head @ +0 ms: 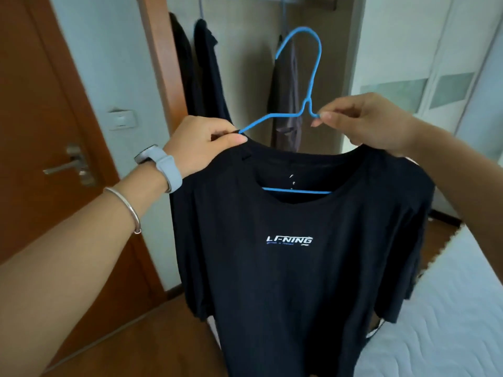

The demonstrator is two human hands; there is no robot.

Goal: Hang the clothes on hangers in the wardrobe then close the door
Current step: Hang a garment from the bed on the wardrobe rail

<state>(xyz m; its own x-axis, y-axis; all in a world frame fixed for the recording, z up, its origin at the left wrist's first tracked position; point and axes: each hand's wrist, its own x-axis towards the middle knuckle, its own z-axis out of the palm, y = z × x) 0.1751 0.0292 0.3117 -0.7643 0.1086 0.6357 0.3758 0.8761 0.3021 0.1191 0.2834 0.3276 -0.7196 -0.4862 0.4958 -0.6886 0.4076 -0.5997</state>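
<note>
A black T-shirt with a white chest logo hangs on a blue wire hanger, held up in front of me. My left hand pinches the shirt's collar at the hanger's left arm. My right hand pinches the hanger's right arm just below the neck, with the shirt's shoulder under it. The hook points up, free of any rail. Behind it the wardrobe stands open, with dark garments and a grey one hanging inside.
A brown room door with a metal handle is at the left. A light switch sits on the wall beside it. A white mattress lies at the lower right. White sliding wardrobe panels are at the right.
</note>
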